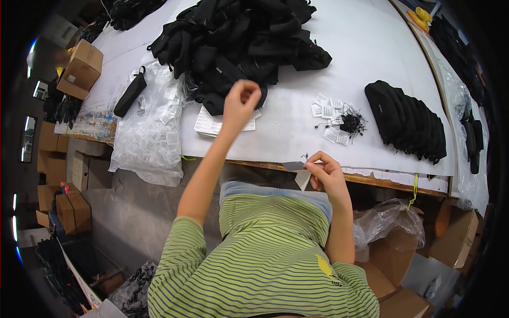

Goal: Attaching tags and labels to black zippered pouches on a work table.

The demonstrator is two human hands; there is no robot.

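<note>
My left hand is over the near edge of a large heap of black fabric pouches, its fingers curled together. Whether the fabric is between those fingers is hidden. Under that edge lies a stack of white printed cards. At the table's front edge, my right hand pinches a hang tag, dark on one part and white on another, with a bit of black string at its top. Beyond this hand lie small white labels and a tangle of black strings.
Several black pouches stand in a row at right on the white-covered table. A clear bag of white labels hangs over the front edge at left, with a single black pouch on it. Cardboard boxes stand below right.
</note>
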